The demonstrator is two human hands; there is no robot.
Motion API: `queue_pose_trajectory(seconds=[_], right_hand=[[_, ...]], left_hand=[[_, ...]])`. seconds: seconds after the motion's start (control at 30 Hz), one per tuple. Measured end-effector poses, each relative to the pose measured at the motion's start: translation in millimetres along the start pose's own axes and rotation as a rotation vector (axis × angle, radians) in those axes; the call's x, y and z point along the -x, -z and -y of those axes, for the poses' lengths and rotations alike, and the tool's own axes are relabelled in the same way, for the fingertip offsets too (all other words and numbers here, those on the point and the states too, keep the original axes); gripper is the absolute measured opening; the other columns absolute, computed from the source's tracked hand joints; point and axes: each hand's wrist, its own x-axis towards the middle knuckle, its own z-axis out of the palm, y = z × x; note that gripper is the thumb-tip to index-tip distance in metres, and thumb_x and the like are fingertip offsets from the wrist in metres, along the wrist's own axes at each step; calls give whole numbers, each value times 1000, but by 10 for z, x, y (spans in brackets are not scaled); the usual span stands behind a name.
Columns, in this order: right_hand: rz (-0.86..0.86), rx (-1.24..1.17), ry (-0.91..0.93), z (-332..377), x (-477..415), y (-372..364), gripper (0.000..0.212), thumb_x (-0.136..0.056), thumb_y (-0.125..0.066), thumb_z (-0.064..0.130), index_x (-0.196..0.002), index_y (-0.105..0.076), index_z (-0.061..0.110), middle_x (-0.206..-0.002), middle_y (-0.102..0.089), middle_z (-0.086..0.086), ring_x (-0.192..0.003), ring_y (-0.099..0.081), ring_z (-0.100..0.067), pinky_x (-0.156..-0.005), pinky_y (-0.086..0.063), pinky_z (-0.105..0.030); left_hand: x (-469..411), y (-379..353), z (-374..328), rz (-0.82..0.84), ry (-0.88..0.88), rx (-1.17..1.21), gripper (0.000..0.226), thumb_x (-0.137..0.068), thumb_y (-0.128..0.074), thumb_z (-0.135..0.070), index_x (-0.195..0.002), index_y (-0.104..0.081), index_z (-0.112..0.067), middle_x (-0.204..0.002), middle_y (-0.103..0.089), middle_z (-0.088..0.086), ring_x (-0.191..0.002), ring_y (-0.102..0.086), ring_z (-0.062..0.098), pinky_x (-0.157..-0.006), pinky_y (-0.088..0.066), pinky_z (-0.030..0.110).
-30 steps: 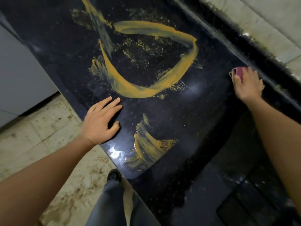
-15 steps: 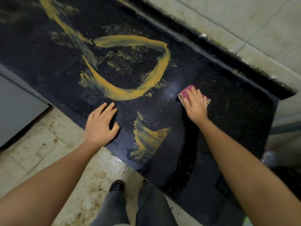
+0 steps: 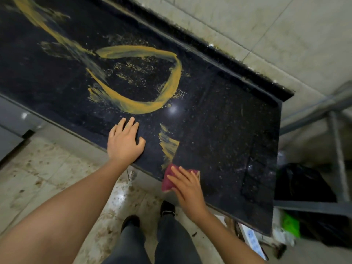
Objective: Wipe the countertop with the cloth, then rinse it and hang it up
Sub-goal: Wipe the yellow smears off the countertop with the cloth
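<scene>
Black and crumpled, a plastic bag [image 3: 302,183] is sitting beyond the counter's end, contents hidden. Glossy speckled dark stone is forming the countertop [image 3: 228,130], smeared with a thick yellow ring [image 3: 133,107] and a smaller brushy yellow patch [image 3: 169,147]. Just below that patch the maroon cloth [image 3: 168,181] is lying at the front edge, the right hand [image 3: 188,185] pressing it flat with straight, spread fingers [image 3: 182,175]. The left hand [image 3: 123,145] is resting flat on the stone.

The scene is dim and a little soft. One small white glare shines on the dark countertop [image 3: 224,119]. Straight edges bend near the borders, and the right side is blurred.
</scene>
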Motion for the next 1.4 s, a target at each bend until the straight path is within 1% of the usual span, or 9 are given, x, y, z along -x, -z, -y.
queue_pose_trajectory(seconds=[0.3, 0.37, 0.47, 0.57, 0.77, 0.97, 1.07, 1.2, 1.4], right_hand=[[-92, -44, 276, 2, 62, 338, 28, -86, -51, 21, -114, -53, 22, -115, -67, -1, -99, -61, -11, -83, -41, -24], [-172, -98, 179, -257, -141, 571, 27, -91, -48, 21, -115, -57, 15, -119, -63, -4, -104, -60, -14, -89, -43, -24], [-291, -134, -172, -712, -517, 909, 31, -88, -52, 10, -116, -61, 2, -120, -60, -9, -109, -56, -18, -95, -34, -10], [-320, -161, -433, -1132, -851, 1086, 32, -92, -51, 7, -123, -56, 2, -127, -58, -15, -117, -54, -28, -98, -34, -22], [-273, -115, -448, -1669, -1671, 1103, 36, -95, -46, 14, -131, -50, 8, -137, -50, -11, -126, -46, -26, -104, -30, -27], [-372, -129, -518, -2331, -2608, 1095, 36, -95, -41, 16, -129, -51, 11, -136, -51, -12, -124, -46, -29, -104, -31, -31], [-228, -57, -560, -2537, -2996, 1009, 40, -96, -38, 20, -135, -45, 13, -143, -41, -14, -131, -37, -33, -111, -22, -41], [-15, -52, -424, -2626, -3410, 1003, 42, -98, -37, 20, -140, -36, 12, -152, -24, -14, -141, -18, -28, -115, -7, -39], [-18, -49, -355, -2474, -3470, 955, 42, -98, -38, 20, -139, -38, 12, -152, -26, -10, -140, -19, -30, -112, -7, -36]], left_hand=[[21, 30, 2, -11, -27, 0, 52, -93, -39, -33, -142, -34, -16, -154, -21, -1, -142, -12, 19, -114, -9, 36], [20, 34, 5, -16, -29, -7, 52, -93, -40, -33, -141, -35, -15, -153, -22, -1, -142, -13, 19, -114, -9, 35], [21, 31, -3, -18, -28, -8, 52, -93, -42, -33, -141, -36, -16, -153, -24, -1, -142, -14, 19, -114, -10, 35], [19, 19, -5, -32, -17, -4, 51, -92, -43, -33, -140, -38, -16, -152, -25, -2, -142, -15, 18, -114, -10, 35], [19, -14, 13, -72, -6, -3, 67, -79, -23, -45, -130, -52, -12, -144, -41, 3, -136, -31, 24, -106, -12, 31], [0, -17, -2, -71, 15, -57, 57, -77, -35, -39, -118, -62, -10, -133, -53, 7, -125, -45, 27, -99, -21, 33], [-1, -23, -5, -82, 3, -70, 54, -76, -38, -38, -114, -64, -9, -131, -56, 8, -124, -39, 24, -97, -24, 35], [-13, -42, 4, -116, -12, -78, 51, -77, -39, -36, -111, -64, -8, -129, -56, 7, -124, -35, 21, -96, -25, 37], [-38, -39, -10, -146, -15, -82, 50, -76, -40, -35, -110, -65, -8, -127, -58, 8, -123, -36, 21, -96, -26, 36]])
